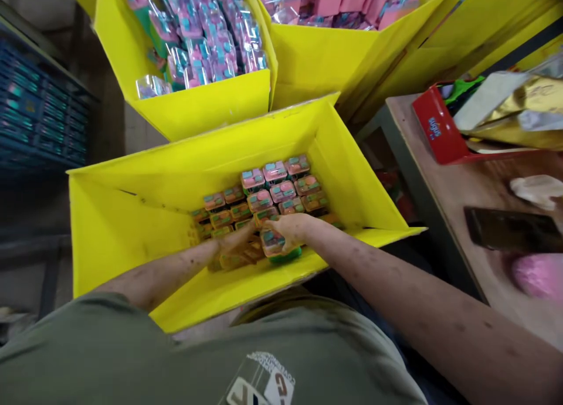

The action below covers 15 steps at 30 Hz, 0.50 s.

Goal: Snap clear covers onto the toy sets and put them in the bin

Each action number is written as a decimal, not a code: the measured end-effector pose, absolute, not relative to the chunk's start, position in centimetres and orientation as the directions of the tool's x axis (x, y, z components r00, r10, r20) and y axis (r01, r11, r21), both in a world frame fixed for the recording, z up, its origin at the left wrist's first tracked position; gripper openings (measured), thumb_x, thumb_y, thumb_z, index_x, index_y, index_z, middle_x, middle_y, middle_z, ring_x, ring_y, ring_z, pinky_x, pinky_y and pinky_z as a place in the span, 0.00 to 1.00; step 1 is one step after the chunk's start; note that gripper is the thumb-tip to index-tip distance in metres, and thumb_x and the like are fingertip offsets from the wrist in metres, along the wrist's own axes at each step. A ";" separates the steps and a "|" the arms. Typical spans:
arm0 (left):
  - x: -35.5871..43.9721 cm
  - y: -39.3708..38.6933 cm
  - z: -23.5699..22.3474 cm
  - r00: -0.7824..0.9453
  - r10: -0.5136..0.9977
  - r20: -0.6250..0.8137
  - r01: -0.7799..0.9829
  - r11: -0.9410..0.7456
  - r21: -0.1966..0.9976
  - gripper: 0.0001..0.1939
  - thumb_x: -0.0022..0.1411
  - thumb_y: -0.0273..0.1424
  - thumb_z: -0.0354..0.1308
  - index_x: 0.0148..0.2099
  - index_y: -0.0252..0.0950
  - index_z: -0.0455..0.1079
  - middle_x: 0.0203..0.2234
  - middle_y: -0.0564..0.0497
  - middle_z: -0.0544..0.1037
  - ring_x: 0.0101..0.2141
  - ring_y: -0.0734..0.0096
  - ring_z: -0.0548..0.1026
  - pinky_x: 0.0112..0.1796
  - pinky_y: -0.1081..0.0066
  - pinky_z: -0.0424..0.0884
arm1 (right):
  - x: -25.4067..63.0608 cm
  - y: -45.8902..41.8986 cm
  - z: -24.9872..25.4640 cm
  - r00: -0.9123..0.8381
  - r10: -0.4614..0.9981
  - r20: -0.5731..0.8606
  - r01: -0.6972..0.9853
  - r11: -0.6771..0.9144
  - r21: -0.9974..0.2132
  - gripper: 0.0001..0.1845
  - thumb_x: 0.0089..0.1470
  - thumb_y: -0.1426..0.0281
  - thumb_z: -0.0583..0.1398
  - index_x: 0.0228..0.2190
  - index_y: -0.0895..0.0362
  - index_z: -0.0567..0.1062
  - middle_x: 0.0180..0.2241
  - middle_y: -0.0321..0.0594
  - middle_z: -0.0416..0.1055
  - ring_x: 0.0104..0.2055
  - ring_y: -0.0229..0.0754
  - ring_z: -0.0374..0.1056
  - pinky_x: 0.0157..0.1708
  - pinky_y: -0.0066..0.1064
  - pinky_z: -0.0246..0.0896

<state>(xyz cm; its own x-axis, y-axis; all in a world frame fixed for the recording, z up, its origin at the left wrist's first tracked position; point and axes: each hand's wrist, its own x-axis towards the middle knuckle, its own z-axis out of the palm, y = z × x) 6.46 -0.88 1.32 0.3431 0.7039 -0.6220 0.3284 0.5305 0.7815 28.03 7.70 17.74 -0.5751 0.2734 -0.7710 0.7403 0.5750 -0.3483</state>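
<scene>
In the head view both my hands reach down into a yellow bin [132,200]. My right hand [291,228] is closed around a small clear-topped package [273,241] with pink and teal pieces inside and a green base. Just left of it, my left hand [241,245] lies low over the packages, its fingers apart and partly in shadow; I see nothing held in it. Beyond the hands, rows of similar packages [282,191] stand side by side on the bin's floor, the right-hand ones higher than the left-hand ones. My forearms and fingers hide some of them.
Behind stand two more yellow bins [211,103] [325,59] filled with similar packages. To the right, a wooden table [444,200] carries a red box [440,126], a dark phone [512,229] and a pink bundle [539,276]. A blue crate [41,109] is at the left.
</scene>
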 end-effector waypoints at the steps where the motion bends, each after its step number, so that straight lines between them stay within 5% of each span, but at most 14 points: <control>1: 7.1 -1.2 1.4 0.432 0.630 -0.645 0.297 0.576 0.762 0.39 0.75 0.68 0.50 0.59 0.38 0.79 0.41 0.44 0.83 0.43 0.53 0.84 0.48 0.54 0.82 | 28.3 7.8 17.8 -0.565 0.291 -0.772 0.756 0.557 -0.343 0.63 0.43 0.59 0.84 0.75 0.54 0.68 0.67 0.61 0.76 0.65 0.67 0.78 0.60 0.46 0.77; 4: 9.3 -2.0 1.4 0.596 0.476 -0.647 0.211 0.684 0.698 0.43 0.57 0.62 0.76 0.66 0.43 0.75 0.46 0.44 0.84 0.46 0.52 0.85 0.49 0.55 0.82 | 30.1 8.1 18.7 -0.530 0.391 -0.752 0.808 0.501 -0.309 0.56 0.59 0.56 0.77 0.79 0.53 0.61 0.71 0.65 0.70 0.64 0.66 0.79 0.61 0.48 0.77; 6: 10.2 -2.1 1.1 0.640 0.441 -0.629 0.155 0.728 0.668 0.50 0.48 0.54 0.85 0.69 0.47 0.73 0.51 0.45 0.83 0.48 0.55 0.85 0.50 0.57 0.83 | 32.2 7.8 20.0 -0.570 0.490 -0.660 0.813 0.453 -0.366 0.50 0.69 0.58 0.70 0.81 0.53 0.55 0.73 0.66 0.65 0.68 0.65 0.76 0.66 0.52 0.74; 10: 9.3 -1.8 0.7 0.638 0.463 -0.615 0.076 0.757 0.649 0.51 0.46 0.54 0.86 0.68 0.45 0.73 0.50 0.47 0.83 0.47 0.61 0.83 0.52 0.60 0.81 | 38.1 6.0 23.7 -0.672 0.675 -0.306 0.667 0.372 -0.645 0.40 0.73 0.60 0.65 0.78 0.50 0.61 0.72 0.53 0.69 0.74 0.57 0.69 0.74 0.54 0.67; 15: 5.9 -1.1 1.8 0.633 0.447 -0.632 0.126 0.746 0.654 0.46 0.47 0.56 0.85 0.61 0.38 0.78 0.42 0.46 0.86 0.41 0.60 0.84 0.48 0.60 0.82 | 45.1 2.5 27.5 -0.526 0.836 -0.158 0.687 0.308 -0.658 0.35 0.73 0.53 0.64 0.75 0.46 0.69 0.69 0.44 0.76 0.67 0.54 0.77 0.72 0.54 0.72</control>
